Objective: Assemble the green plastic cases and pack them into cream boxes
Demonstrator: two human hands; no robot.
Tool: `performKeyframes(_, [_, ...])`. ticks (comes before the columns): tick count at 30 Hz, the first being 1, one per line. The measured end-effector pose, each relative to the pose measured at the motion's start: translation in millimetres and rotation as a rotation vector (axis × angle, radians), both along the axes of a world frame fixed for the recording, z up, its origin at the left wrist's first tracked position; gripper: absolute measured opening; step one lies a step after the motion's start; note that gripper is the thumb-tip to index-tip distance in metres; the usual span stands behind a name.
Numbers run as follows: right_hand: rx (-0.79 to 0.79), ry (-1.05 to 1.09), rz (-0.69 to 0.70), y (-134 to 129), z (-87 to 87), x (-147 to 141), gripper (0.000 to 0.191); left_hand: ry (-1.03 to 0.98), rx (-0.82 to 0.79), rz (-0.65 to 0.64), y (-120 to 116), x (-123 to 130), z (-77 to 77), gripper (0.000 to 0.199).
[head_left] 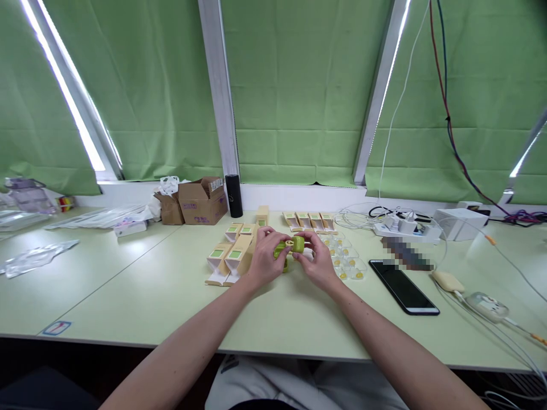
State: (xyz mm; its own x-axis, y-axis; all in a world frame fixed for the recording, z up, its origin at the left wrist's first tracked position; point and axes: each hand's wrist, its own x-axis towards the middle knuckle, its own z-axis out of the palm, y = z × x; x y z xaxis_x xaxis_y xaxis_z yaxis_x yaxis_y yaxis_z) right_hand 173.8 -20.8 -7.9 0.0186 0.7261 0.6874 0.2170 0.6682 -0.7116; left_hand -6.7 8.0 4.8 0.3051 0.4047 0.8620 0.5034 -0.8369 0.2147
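Both hands meet above the table: our left hand and right hand each pinch the same small green piece between curled fingers, holding it just over the tabletop. Left of it we see tan cartons with green panels, flaps open; what is inside we cannot tell. More open cartons stand in a row behind. Right of our hands sit clear trays holding small yellow bits. Farther right lies a dark phone. Two brown boxes stand open by the window, beside a black cylinder.
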Motion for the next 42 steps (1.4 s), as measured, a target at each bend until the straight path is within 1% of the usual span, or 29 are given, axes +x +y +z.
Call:
performKeyframes(4, [-0.005,-0.018,-0.005,0.8,-1.8,0.1,0.038,-0.012,0.008,-0.004,1.3,-0.1,-1.4,0.011])
performKeyframes(9, [0.025,-0.043,0.002,1.1,-4.8,-0.2,0.039,-0.034,0.021,-0.031,4.1,0.0,-5.1,0.012])
performKeyframes(18, [0.079,-0.103,-0.023,5.7,-9.6,0.8,0.04,-0.036,0.016,-0.036,5.6,-0.7,-9.1,0.009])
performKeyframes(28, [0.125,-0.145,-0.05,4.9,-10.8,1.2,0.039,-0.052,-0.072,-0.056,5.6,0.8,-12.1,0.01])
performKeyframes(34, [0.136,-0.15,-0.042,5.1,-12.2,0.5,0.038,-0.066,-0.115,-0.062,5.8,0.1,-14.2,0.01])
performKeyframes(38, [0.133,-0.143,-0.035,4.2,-11.6,1.0,0.038,-0.084,-0.133,-0.091,6.5,0.1,-14.9,0.011])
performKeyframes(42, [0.102,-0.128,-0.02,3.4,-9.3,1.4,0.039,-0.128,-0.188,-0.114,7.5,0.6,-14.7,0.009])
